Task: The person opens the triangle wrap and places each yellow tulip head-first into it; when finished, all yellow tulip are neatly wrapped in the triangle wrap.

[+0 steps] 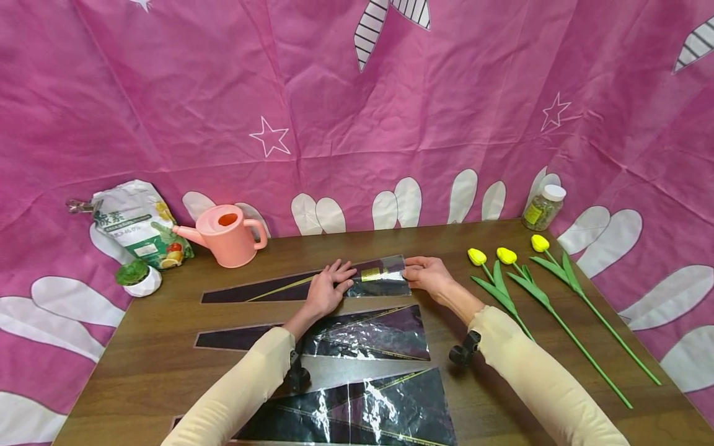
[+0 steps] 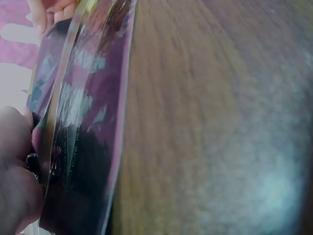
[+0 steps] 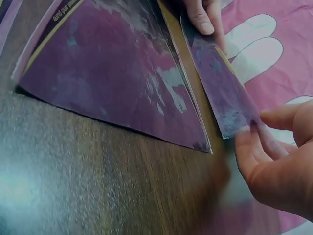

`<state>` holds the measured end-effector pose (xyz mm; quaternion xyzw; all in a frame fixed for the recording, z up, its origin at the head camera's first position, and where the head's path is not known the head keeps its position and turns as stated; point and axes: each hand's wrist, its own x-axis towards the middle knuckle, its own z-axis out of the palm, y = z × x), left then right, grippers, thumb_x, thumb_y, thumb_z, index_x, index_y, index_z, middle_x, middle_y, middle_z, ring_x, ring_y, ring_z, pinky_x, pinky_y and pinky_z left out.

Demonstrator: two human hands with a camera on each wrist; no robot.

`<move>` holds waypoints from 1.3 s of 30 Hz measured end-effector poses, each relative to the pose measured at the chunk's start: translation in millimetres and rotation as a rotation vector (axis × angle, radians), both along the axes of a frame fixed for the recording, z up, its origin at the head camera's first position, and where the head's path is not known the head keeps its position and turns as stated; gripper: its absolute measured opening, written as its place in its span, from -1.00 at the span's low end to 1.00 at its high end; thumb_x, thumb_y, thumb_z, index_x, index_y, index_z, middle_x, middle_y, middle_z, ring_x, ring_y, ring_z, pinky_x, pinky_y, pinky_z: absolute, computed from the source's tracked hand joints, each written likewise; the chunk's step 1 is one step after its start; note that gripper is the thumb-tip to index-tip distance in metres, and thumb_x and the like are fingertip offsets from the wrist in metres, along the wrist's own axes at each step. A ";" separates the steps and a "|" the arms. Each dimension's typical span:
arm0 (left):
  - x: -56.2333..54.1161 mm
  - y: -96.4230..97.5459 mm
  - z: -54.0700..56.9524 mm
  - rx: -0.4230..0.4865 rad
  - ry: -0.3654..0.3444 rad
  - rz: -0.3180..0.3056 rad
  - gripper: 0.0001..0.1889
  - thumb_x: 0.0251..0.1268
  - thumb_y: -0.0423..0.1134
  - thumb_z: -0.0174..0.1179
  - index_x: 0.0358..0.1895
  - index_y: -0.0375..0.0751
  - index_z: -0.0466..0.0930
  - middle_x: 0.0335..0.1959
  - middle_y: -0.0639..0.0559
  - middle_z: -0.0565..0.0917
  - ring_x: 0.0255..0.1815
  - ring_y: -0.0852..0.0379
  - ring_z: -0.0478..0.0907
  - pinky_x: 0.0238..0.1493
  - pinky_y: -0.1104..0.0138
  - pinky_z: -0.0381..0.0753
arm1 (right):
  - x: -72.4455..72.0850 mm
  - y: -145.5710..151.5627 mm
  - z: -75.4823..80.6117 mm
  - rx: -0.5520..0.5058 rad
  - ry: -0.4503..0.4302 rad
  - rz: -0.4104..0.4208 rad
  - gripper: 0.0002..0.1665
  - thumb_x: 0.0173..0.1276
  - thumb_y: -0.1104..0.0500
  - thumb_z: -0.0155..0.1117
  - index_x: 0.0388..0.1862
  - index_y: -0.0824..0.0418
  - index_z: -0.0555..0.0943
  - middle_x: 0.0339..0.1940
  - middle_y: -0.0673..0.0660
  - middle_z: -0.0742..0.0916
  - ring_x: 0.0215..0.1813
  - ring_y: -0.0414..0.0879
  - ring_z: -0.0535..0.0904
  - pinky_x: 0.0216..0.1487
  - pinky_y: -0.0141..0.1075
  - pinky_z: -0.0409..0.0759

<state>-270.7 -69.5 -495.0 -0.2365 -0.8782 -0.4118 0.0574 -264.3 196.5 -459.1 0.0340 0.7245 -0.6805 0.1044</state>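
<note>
Three long, tapered dark plastic flower sleeves with gold lines lie one behind another on the table in the head view. My left hand (image 1: pixel 329 288) rests on the far sleeve (image 1: pixel 387 280), fingers spread across it near its middle. At that sleeve's wide right end, my right hand (image 1: pixel 429 274) pinches the edge between thumb and fingers, which shows closely in the right wrist view. A yellow patch marks the far sleeve between the hands. The middle sleeve (image 1: pixel 385 331) lies just in front, partly hidden by my left forearm. Nearest is the front sleeve (image 1: pixel 401 402), glossy and wider.
Three yellow tulips (image 1: pixel 506 256) with green stems lie at the right. A jar (image 1: pixel 543 209) with a white lid stands at the back right. At the back left are a pink watering can (image 1: pixel 234 243), a printed bag (image 1: pixel 139 217) and a small potted plant (image 1: pixel 142 282).
</note>
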 end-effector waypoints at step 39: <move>0.3 1.1 -7.8 0.138 0.146 0.115 -0.80 0.19 -0.46 0.38 -0.10 -0.31 0.79 -0.08 -0.12 0.75 0.20 -0.18 0.57 0.31 -0.02 0.40 | -2.6 -0.8 -7.8 0.177 0.080 -0.112 -0.47 0.22 0.40 0.46 0.14 0.55 0.55 -0.25 0.27 0.77 -0.42 -0.20 0.61 -0.40 -0.39 0.63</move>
